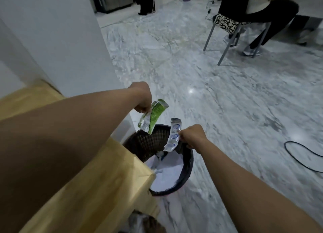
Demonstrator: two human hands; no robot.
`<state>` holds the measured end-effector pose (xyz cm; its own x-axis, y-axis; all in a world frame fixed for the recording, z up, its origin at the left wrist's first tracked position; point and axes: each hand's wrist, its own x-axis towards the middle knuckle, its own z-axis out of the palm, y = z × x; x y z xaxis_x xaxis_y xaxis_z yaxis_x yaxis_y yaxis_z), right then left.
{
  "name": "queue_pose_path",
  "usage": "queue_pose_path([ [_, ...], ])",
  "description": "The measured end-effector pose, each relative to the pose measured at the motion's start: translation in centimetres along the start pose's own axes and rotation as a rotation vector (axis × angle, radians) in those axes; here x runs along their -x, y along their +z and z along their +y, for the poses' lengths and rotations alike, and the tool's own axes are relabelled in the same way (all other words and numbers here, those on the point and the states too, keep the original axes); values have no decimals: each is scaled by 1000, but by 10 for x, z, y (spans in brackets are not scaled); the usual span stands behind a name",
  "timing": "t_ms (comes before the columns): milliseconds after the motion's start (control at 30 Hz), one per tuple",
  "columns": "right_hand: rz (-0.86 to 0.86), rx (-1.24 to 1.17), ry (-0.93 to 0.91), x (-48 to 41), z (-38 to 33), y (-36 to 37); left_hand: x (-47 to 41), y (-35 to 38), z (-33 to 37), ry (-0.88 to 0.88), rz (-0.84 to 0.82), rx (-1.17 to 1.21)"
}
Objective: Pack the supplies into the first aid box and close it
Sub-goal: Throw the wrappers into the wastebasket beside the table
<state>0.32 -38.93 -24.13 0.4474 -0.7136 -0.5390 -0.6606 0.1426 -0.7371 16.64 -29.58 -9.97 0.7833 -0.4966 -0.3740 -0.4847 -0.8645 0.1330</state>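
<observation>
Left hand point(142, 99): pinched shut on a crumpled green-and-silver foil wrapper point(153, 116), hanging just above the far rim of the bin.
Right hand point(191, 135): closed on a silver blister strip with blue rings point(173, 135), dangling over the bin's mouth.
Bin: round black mesh plastic wastebasket point(188, 160) on the grey marble floor point(209, 101), tucked against the corner of the pale wooden tabletop point(108, 171); white paper point(166, 175) lining the inside.
First aid box: not in view; position cannot be told.
Step, as judged: discarding empty packaging, with packing and closing yet to be done.
Risk, wrapper: light foil, held near the rim's far edge; likely to flutter and land on the floor if released there.
Risk, strip: hard to tell whether every pocket is empty; useful tablets lost if not.
Risk, surroundings: black cable point(297, 155) looping on the floor to the right, a trip hazard when stepping back; seated person point(253, 7) well apart.
</observation>
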Motion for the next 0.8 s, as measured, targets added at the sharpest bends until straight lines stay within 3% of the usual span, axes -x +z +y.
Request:
queue_pose_path([
  [100,-36,6,58,-14,16,18,-26,20,-1,38,-26,-139],
  [233,-77,45,99,-35,36,35,-51,44,-2,85,-234,-274],
  [500,-107,86,78,-53,53,50,-66,58,-7,22,-441,-189],
  [700,-50,256,-77,-31,28,33,-49,43,-5,134,-327,-109],
  [800,-31,385,-214,-3,0,12,-22,25,-2,256,-162,-276],
])
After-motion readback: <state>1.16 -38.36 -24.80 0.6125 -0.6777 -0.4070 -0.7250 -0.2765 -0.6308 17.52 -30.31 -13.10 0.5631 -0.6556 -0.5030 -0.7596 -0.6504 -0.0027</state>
